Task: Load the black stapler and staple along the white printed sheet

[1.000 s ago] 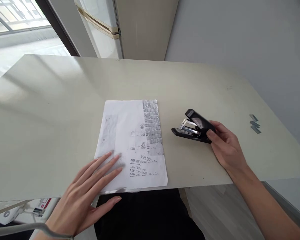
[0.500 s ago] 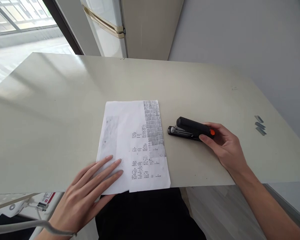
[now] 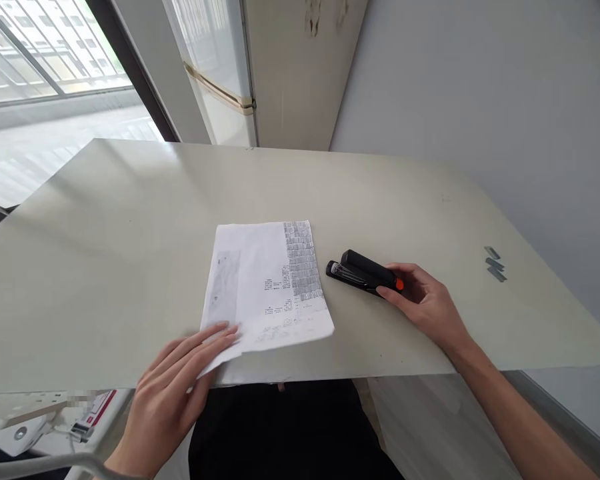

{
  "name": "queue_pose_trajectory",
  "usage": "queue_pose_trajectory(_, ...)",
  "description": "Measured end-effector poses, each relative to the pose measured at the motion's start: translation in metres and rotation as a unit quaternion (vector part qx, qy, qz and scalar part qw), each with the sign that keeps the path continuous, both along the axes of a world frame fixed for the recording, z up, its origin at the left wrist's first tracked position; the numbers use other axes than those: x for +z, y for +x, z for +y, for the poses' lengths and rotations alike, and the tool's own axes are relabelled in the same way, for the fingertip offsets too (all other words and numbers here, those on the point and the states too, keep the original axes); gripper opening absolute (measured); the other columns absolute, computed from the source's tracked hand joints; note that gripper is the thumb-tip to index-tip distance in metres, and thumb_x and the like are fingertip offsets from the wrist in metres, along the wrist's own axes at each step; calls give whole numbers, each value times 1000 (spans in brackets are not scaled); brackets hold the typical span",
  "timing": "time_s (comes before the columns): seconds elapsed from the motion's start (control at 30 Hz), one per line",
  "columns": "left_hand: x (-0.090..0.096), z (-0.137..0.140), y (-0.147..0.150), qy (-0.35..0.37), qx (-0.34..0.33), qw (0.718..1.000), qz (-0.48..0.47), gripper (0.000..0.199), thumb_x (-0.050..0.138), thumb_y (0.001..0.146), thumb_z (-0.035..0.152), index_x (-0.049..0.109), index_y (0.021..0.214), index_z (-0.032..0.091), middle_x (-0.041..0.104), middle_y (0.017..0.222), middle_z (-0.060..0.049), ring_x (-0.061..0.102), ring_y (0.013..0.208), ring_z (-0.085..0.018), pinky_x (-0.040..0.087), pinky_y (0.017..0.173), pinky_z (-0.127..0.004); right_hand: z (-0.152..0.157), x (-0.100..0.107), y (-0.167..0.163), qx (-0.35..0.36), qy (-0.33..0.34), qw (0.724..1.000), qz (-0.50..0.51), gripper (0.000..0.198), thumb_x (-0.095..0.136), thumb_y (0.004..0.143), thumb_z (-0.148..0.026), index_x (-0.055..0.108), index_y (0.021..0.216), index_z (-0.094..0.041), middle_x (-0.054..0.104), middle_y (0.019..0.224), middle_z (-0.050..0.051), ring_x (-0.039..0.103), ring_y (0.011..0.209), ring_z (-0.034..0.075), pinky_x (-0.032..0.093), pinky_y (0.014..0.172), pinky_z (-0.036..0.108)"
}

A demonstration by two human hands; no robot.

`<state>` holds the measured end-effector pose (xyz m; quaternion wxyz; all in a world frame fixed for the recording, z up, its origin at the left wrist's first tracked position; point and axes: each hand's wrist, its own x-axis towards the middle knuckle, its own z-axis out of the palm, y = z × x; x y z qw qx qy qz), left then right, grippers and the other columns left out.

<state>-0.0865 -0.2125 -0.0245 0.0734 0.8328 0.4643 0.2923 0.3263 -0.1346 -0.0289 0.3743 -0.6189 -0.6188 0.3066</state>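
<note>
A sheet of paper lies on the table, with printed text and a band of silvery rows of staples down its right side. At its near left corner, my left hand pinches it, fingers above and thumb below. The paper's near edge is bent up off the table. To the right of the sheet is a black stapler with an orange-red patch at its rear. My right hand grips that rear end between thumb and fingers. The stapler's front points at the paper without touching it.
Several grey staple strips lie on the pale table at the right. A refrigerator stands beyond the far edge, beside a grey wall. Below the table's left side, a grey cable passes in front of white items.
The paper's near edge has come up and curled, with my left hand now pinching the corner it lay flat on. The right hand keeps its hold on the stapler. The view has tilted upward.
</note>
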Motion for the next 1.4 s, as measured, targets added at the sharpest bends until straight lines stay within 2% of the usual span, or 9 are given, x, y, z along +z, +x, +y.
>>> queue_pose_trajectory(0.1,5,0,9,10,69,996,-55,45,50,104,8,62,142,29,73,134,-4,67,126,-24,54,99,-39,-15,18,-11,-38,116,990,-76,30,72,94,-46,69,119,-28,66,134,10,67,105,25,57,93,44)
queue_pose_trajectory(0.17,7,-2,16,21,77,994,-69,45,49,104,6,62,141,28,72,136,-5,64,132,-25,52,102,-41,-31,35,-23,-70,150,982,-96,22,67,98,-44,71,112,-28,70,125,9,66,94,24,57,87,43)
queue_pose_trajectory(0.3,6,-10,32,27,11,998,-62,54,44,104,3,54,151,27,65,147,-6,54,145,-28,48,110,-47,-61,64,-58,91,-92,991,40,31,57,103,-54,73,114,-29,76,111,7,72,89,24,60,74,38)
queue_pose_trajectory(0.4,5,-19,44,41,-36,998,-37,62,44,104,3,43,161,28,61,154,-7,47,151,-29,46,115,-51,-67,66,-90,213,-269,912,224,44,52,103,-62,69,131,-34,76,123,8,76,96,28,64,67,39)
queue_pose_trajectory(0.5,9,-28,51,44,-70,997,8,66,42,104,1,37,165,29,57,158,-6,39,156,-29,45,119,-50,-62,56,-114,194,-346,858,328,47,48,102,-64,68,137,-38,78,120,8,77,106,33,68,71,43)
queue_pose_trajectory(0.77,32,-33,21,7,-115,993,14,60,57,108,39,36,164,28,50,163,-11,35,157,-32,44,121,-53,-58,62,-112,145,-267,912,276,34,64,98,-49,76,125,-32,80,121,8,80,88,32,71,74,48)
queue_pose_trajectory(1.0,27,9,10,-12,143,977,-156,42,48,109,47,51,146,27,58,153,-11,55,143,-32,47,116,-56,-47,91,-40,8,-176,946,273,37,68,96,-43,73,128,-24,75,135,12,73,121,34,64,100,49)
queue_pose_trajectory(1.23,2,54,3,-41,89,995,-34,47,48,106,56,56,140,25,59,151,-11,47,148,-32,43,119,-56,-9,52,44,-108,-41,956,272,35,68,93,-42,69,124,-26,72,139,11,68,131,32,64,101,48)
queue_pose_trajectory(1.4,-6,95,7,-41,68,997,18,49,50,103,59,58,136,24,57,152,-12,48,146,-35,42,118,-58,22,25,69,-89,-62,969,224,31,62,97,-45,68,118,-23,77,127,14,77,113,30,68,90,46)
